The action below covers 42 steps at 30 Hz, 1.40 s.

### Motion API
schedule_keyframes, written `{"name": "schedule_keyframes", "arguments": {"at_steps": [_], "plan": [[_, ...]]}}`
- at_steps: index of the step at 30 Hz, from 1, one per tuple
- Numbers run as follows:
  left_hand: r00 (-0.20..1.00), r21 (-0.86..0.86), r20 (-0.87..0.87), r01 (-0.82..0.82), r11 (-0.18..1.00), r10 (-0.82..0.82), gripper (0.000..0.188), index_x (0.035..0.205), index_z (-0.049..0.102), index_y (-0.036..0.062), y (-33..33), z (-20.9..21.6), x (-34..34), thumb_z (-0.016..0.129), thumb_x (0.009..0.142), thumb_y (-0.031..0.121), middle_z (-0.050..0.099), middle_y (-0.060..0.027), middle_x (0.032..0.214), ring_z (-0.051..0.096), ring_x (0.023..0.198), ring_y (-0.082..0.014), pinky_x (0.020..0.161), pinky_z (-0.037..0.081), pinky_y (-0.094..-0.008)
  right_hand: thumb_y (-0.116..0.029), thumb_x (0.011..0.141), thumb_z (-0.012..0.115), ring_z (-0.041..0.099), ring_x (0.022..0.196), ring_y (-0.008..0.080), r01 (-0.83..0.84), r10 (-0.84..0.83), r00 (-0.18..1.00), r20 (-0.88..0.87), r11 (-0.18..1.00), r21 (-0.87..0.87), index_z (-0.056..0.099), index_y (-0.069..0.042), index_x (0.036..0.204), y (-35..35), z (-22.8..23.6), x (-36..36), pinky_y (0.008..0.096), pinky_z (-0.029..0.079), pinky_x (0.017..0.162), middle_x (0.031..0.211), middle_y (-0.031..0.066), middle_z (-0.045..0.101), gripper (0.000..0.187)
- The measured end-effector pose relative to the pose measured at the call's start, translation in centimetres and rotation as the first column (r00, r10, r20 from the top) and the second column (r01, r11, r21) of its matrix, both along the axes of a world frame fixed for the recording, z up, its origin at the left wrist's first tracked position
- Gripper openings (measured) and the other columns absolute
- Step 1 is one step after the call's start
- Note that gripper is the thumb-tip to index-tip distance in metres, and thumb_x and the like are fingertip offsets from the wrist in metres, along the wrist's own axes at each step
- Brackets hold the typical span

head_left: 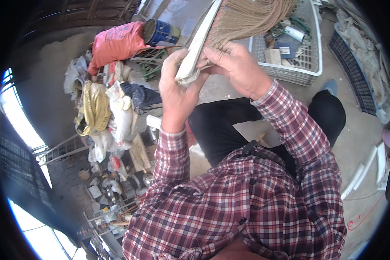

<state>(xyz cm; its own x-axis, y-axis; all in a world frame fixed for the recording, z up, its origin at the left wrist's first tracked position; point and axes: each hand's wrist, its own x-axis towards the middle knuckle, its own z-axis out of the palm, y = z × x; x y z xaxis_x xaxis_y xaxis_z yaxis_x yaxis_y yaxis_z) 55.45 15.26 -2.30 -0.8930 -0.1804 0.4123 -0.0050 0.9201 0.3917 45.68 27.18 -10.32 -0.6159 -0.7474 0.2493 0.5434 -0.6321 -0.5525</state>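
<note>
A long white plastic channel strip runs up to the top edge, with a brown straw broom head lying against it. My left hand is closed around the strip's lower end. My right hand pinches the straw fibres where they meet the strip. Both arms are in red plaid sleeves, raised in front of my chest. My black trousers show below the hands.
A white plastic basket with small items stands at the upper right, beside a dark crate. Left is a heap of sacks and bags, a red sack and a blue can. White strips lie on the concrete floor at right.
</note>
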Motion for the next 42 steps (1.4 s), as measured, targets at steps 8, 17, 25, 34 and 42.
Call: {"name": "schedule_keyframes", "arguments": {"at_steps": [8,17,25,34,42], "plan": [[0.992,-0.197,-0.118,0.026,0.98,-0.05,0.028,0.097,0.063,-0.0004,0.4,4.0,2.4,0.077,0.079,0.016,0.066,-0.0134,0.095,0.064,0.088,-0.0248,0.079,0.05,-0.033,-0.032,0.096,0.059,0.066,0.089,0.0159,0.059,-0.055,0.996,-0.077,0.997,0.048,0.063,0.003,0.109,-1.0,1.4,-0.3,0.0285,0.056,0.076,0.096,0.0091,0.068,0.038],[0.986,0.071,-0.12,-0.111,0.991,0.119,0.012,0.089,0.06,0.0014,0.2,1.8,3.5,0.07,0.085,0.006,0.064,-0.0086,0.087,0.059,0.076,-0.0163,0.07,0.048,-0.0273,-0.035,0.094,0.061,0.067,0.088,0.015,0.024,-0.008,0.991,-0.136,0.993,0.119,0.064,0.003,0.106,-1.6,0.6,0.1,0.0281,0.055,0.075,0.094,0.0084,0.069,0.04],[0.988,0.139,-0.116,-0.086,0.987,0.102,0.01,0.091,0.058,-0.0005,-0.2,1.5,3.8,0.067,0.087,0.002,0.062,-0.0086,0.091,0.058,0.078,-0.0127,0.071,0.049,-0.0248,-0.03,0.093,0.063,0.066,0.091,0.0135,0.033,0.004,0.971,-0.239,0.988,0.15,0.064,0.002,0.107,-1.6,0.5,0.0,0.0274,0.054,0.076,0.098,0.0079,0.069,0.035],[0.991,0.327,0.026,-0.134,0.935,0.133,0.018,0.102,0.056,-0.0031,0.4,1.3,4.0,0.066,0.089,0.004,0.062,-0.0104,0.095,0.06,0.078,-0.0132,0.071,0.05,-0.0242,-0.021,0.093,0.061,0.066,0.091,0.0162,-0.077,0.088,0.993,-0.079,0.988,0.137,0.061,0.004,0.111,-0.9,0.0,0.2,0.0314,0.056,0.078,0.101,0.0102,0.067,0.03],[0.935,0.928,0.353,-0.347,0.131,-0.022,0.052,0.109,0.054,-0.0035,-0.1,-0.6,2.8,0.041,0.101,0.046,0.059,-0.0086,0.086,0.048,0.053,-0.011,0.044,0.038,-0.0217,-0.015,0.092,0.059,0.065,0.091,0.0188,-0.136,0.134,0.991,0.021,0.968,0.21,0.059,0.004,0.112,0.9,-1.5,1.0,0.0334,0.056,0.078,0.1,0.011,0.065,0.027]]}}
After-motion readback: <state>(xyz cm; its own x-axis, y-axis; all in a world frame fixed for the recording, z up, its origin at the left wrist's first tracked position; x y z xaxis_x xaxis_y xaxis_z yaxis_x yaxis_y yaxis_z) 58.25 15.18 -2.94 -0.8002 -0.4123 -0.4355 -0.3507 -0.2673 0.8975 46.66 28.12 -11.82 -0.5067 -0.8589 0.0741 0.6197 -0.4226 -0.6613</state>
